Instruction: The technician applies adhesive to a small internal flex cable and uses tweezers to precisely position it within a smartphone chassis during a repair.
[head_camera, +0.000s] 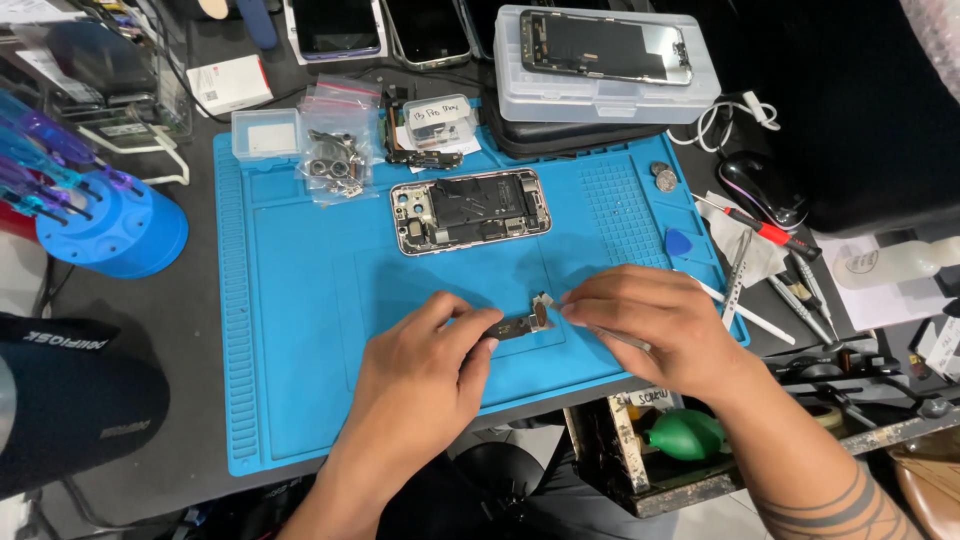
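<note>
1. Surface (200, 440): dark, cluttered, carrying everything below.
2. Blue work mat (300, 330): covers the middle of the surface, ribbed along its left edge, both hands over its near half.
3. Blue round screwdriver stand (110, 225): off the mat's left edge, purple-handled drivers stuck in it.
4. Clear plastic box (600, 85): beyond the mat's far right corner, a phone screen panel (605, 45) lying on its lid.
5. Opened phone body (470, 210): flat on the mat's far half, insides facing up, well apart from the hands.
6. Left hand (420, 375): near the mat's front edge, grip pinched on the left end of the small metal part.
7. Right hand (655, 325): just right of the left hand, grip closed on thin tweezers (610, 335), fingertips meeting the part's right end.
8. Bags of small parts (340, 150): at the mat's far left, beside a small clear case (265, 132).
9. Red-handled screwdriver (765, 230): right of the mat, among other slim tools.
10. Small metal part (520, 325): held between both hands, just above the mat, nearer than the phone body.
11. Blue pick (678, 243): on the mat's right edge.
</note>
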